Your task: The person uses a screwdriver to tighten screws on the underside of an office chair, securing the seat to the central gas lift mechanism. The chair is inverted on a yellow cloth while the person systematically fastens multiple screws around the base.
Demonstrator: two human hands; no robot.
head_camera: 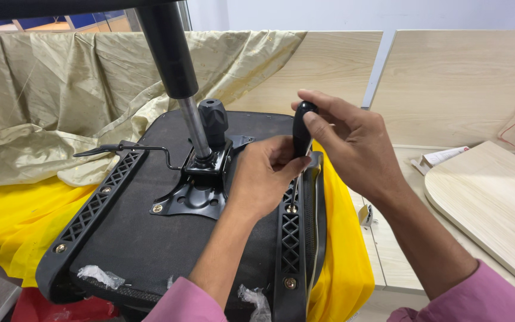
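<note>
An upturned black office chair seat (144, 238) lies on a yellow cloth (13, 220). My right hand (353, 143) grips the black handle of a screwdriver (302, 128) held upright over a screw (292, 209) on the seat's right rail, beside the armrest bracket (314, 197). My left hand (263, 176) wraps around the screwdriver's lower part and steadies it just above that screw. The shaft is mostly hidden by my fingers.
A metal mounting plate (195, 200) with a gas cylinder (171, 53), a knob (213, 119) and a lever (120, 148) stands at the seat's centre. Beige cloth (61, 77) is draped behind. A light wooden board (496, 203) lies at right; wood partitions (460, 77) behind.
</note>
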